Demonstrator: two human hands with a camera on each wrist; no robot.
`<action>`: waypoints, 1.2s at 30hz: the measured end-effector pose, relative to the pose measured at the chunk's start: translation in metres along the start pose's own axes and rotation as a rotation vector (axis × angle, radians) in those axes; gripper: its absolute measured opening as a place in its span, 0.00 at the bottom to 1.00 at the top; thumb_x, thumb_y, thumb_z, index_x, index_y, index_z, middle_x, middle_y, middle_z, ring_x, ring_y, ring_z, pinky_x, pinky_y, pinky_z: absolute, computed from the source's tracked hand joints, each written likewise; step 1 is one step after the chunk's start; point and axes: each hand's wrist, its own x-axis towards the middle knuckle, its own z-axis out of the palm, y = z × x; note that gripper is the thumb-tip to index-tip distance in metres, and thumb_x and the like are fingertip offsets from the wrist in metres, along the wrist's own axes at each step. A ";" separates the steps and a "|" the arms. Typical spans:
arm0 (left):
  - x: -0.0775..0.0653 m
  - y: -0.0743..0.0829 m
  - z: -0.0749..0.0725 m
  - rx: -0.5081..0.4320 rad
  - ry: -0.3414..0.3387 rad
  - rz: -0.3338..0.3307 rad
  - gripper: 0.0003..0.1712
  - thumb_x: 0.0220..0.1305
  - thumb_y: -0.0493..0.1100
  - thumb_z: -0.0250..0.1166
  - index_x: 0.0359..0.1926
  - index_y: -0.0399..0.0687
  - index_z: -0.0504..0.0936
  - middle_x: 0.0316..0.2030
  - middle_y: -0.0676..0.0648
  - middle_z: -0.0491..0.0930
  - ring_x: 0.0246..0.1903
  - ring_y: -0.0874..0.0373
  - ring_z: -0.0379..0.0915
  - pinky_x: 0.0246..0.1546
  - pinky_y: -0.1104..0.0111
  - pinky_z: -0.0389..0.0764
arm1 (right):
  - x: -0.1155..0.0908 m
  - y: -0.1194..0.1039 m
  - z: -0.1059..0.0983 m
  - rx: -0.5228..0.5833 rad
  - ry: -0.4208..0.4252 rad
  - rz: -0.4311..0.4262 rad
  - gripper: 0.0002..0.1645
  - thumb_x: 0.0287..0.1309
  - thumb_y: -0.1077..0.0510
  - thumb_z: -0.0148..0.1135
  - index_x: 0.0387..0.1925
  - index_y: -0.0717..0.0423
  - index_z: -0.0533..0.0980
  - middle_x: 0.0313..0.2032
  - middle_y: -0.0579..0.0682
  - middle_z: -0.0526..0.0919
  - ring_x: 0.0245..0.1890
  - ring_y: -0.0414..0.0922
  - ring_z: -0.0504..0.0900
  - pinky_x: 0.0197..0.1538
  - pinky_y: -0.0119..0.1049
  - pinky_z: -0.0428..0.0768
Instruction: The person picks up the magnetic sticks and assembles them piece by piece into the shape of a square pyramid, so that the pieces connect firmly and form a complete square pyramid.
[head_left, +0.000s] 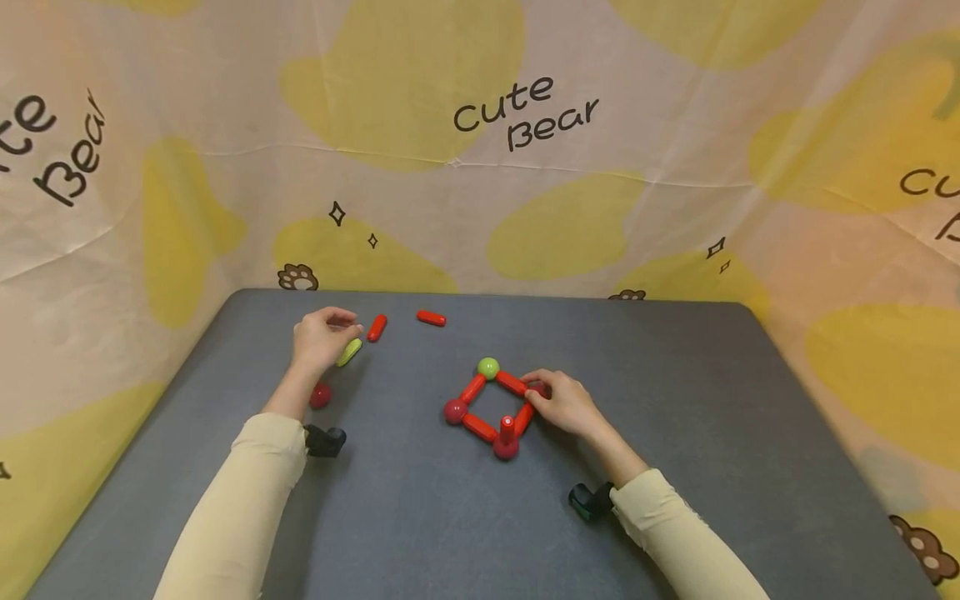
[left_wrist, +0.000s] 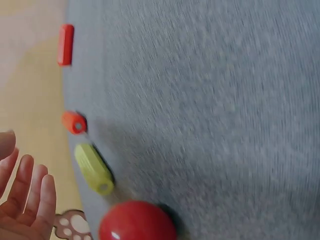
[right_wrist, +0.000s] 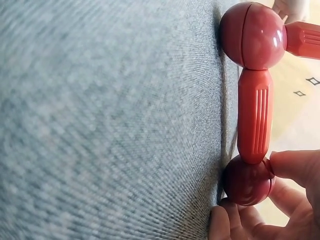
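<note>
On the grey table lies a square of red magnetic rods (head_left: 480,427), joined by red balls (head_left: 455,411) and one green ball (head_left: 488,368). A short red rod (head_left: 507,429) stands upright on the near corner ball (head_left: 506,448). My right hand (head_left: 564,402) pinches the dark red ball (right_wrist: 247,182) at the square's right corner between thumb and fingers. My left hand (head_left: 321,342) hovers over a yellow-green rod (left_wrist: 93,169) at the back left, its fingers loosely bent around nothing. Closer to me, a loose red ball (head_left: 320,395) sits beside the left wrist.
Two loose red rods lie near the table's back edge, one tilted (head_left: 377,327) and another lying crosswise (head_left: 431,318). A printed cloth (head_left: 420,208) hangs behind and at both sides of the table. Black wrist-worn devices (head_left: 590,502) stick out from the sleeves.
</note>
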 end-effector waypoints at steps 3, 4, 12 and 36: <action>0.002 -0.006 -0.003 0.014 -0.008 -0.028 0.18 0.59 0.44 0.62 0.47 0.39 0.79 0.44 0.37 0.80 0.51 0.42 0.69 0.56 0.51 0.61 | 0.000 0.000 0.000 -0.002 0.002 -0.001 0.13 0.55 0.55 0.60 0.44 0.49 0.80 0.32 0.50 0.78 0.30 0.45 0.70 0.33 0.36 0.68; 0.003 -0.007 -0.003 0.019 -0.013 -0.033 0.18 0.59 0.44 0.62 0.48 0.37 0.78 0.44 0.36 0.80 0.52 0.41 0.67 0.57 0.51 0.59 | 0.000 0.001 0.000 -0.002 0.003 -0.001 0.13 0.55 0.55 0.60 0.44 0.48 0.80 0.32 0.50 0.78 0.29 0.45 0.70 0.32 0.36 0.68; -0.001 -0.015 0.000 0.098 -0.060 -0.121 0.22 0.56 0.45 0.65 0.48 0.35 0.78 0.45 0.36 0.79 0.53 0.39 0.65 0.55 0.52 0.62 | 0.001 0.001 0.001 -0.004 0.009 0.007 0.13 0.55 0.56 0.61 0.44 0.49 0.80 0.30 0.49 0.77 0.28 0.44 0.69 0.30 0.35 0.66; -0.002 -0.012 0.002 0.187 -0.086 -0.066 0.18 0.55 0.40 0.61 0.47 0.39 0.80 0.40 0.39 0.81 0.40 0.45 0.74 0.38 0.59 0.70 | 0.000 0.000 0.000 -0.004 0.005 0.003 0.14 0.55 0.56 0.61 0.45 0.49 0.79 0.34 0.51 0.79 0.29 0.45 0.69 0.32 0.36 0.67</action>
